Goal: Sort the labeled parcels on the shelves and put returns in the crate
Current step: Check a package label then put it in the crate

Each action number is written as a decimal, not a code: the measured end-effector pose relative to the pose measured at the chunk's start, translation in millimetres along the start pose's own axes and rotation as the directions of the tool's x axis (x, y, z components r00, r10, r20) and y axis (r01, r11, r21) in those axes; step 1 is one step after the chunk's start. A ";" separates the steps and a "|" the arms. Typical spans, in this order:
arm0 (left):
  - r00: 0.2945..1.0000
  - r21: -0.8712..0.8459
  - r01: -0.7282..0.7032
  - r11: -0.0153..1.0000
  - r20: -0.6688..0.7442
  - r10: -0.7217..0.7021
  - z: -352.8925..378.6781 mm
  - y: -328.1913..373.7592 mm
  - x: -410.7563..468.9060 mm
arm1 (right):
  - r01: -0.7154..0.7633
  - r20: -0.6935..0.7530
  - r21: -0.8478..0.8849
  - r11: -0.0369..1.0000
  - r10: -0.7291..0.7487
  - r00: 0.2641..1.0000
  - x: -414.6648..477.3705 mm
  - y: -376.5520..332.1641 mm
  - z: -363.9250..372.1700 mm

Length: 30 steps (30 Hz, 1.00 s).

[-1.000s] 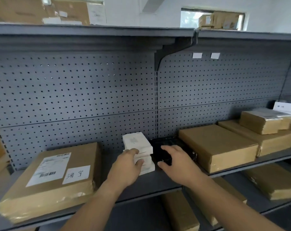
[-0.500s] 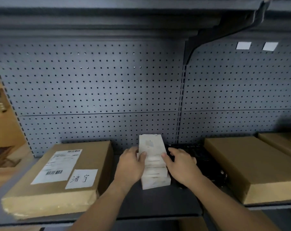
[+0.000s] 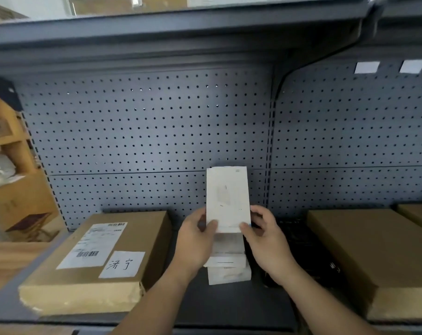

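the left hand [image 3: 195, 240] and the right hand [image 3: 265, 238] both grip the low end of one white box [image 3: 228, 197]. each thumb lies on the front face, and the other fingers curl round behind the box, where they are hidden. the left hand holds the left edge and the right hand holds the right edge.

the white box stands tall, with its long side going up and down and its wide face turned to the person. the top end points up at the peg wall [image 3: 144, 129]. the marks on its face are too faint to read.

it is held right above a stack of white boxes [image 3: 229, 267] on the grey shelf [image 3: 229, 308]. whether it touches the stack cannot be told, as the hands cover part of the stack's top.

left of the stack, close by, lies a flat brown parcel [image 3: 152, 226] with a printed label [image 3: 94, 245] and a white slip with hand writing [image 3: 123, 264]. right of the stack, just beside it, sits something black [image 3: 299, 240], too dark to make out. further right of the stack lies a second brown parcel [image 3: 364, 247], cut off by the frame edge.
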State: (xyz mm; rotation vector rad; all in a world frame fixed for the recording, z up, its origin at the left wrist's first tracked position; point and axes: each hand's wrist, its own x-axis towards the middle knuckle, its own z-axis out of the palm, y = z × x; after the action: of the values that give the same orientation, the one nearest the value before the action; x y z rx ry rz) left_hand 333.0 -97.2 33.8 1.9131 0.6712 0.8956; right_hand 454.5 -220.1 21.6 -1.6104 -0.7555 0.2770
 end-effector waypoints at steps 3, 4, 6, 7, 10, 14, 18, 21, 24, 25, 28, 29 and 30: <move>0.999 -0.033 -0.039 0.999 -0.013 0.039 -1.5 14.1 -1.6 | -0.028 -0.011 0.183 0.983 0.031 0.999 -1.5 -11.8 -7.0; 0.999 -0.042 -0.051 0.998 -0.010 0.050 -1.6 16.5 -1.7 | -0.033 -0.010 0.208 0.978 0.036 0.999 -1.7 -14.8 -9.8; 0.998 -0.071 -0.061 0.996 -0.003 0.061 -0.9 20.0 -2.0 | -0.042 -0.010 0.248 0.968 0.046 0.999 -2.7 -20.1 -15.1; 0.998 -0.079 -0.059 0.995 0.001 0.060 -0.4 20.7 -1.9 | -0.047 -0.005 0.274 0.961 0.050 0.999 -4.2 -22.5 -17.5; 0.998 -0.087 -0.069 0.994 0.002 0.069 -0.5 26.2 -2.8 | -0.043 0.023 0.316 0.948 0.038 0.999 -8.8 -26.8 -24.5; 0.993 -0.073 -0.118 0.990 0.014 0.119 -1.9 33.7 -5.3 | -0.047 0.094 0.323 0.945 0.017 0.995 -14.0 -32.6 -33.5; 0.985 -0.028 -0.172 0.985 0.025 0.173 1.2 38.8 -6.4 | -0.063 0.128 0.339 0.939 0.020 0.992 -17.7 -41.2 -37.9; 0.982 -0.062 -0.182 0.981 0.032 0.184 4.1 44.2 -7.4 | -0.074 0.137 0.369 0.927 0.025 0.990 -19.2 -48.6 -39.4; 0.978 -0.060 -0.204 0.977 0.029 0.206 6.1 50.6 -9.0 | -0.039 0.160 0.348 0.937 -0.018 0.987 -23.5 -58.2 -41.3; 0.976 -0.048 -0.216 0.975 0.016 0.217 6.4 53.8 -10.2 | -0.013 0.163 0.329 0.944 -0.043 0.986 -25.7 -61.9 -41.7; 0.970 -0.043 -0.243 0.969 -0.002 0.243 8.0 65.9 -13.5 | 0.053 0.183 0.299 0.953 -0.112 0.977 -32.1 -70.4 -40.3; 0.970 -0.054 -0.242 0.969 0.003 0.242 9.0 70.6 -15.0 | 0.069 0.193 0.294 0.953 -0.130 0.973 -33.9 -72.4 -39.2; 0.972 -0.069 -0.233 0.970 0.004 0.234 9.7 75.2 -16.4 | 0.087 0.201 0.286 0.954 -0.149 0.968 -35.2 -73.6 -38.2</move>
State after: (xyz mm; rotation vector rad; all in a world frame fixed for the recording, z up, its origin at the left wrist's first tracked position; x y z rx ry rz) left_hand 338.2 -148.4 91.8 1.9612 0.4079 1.0387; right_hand 427.1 -271.0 90.7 -1.2779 -0.9371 0.4589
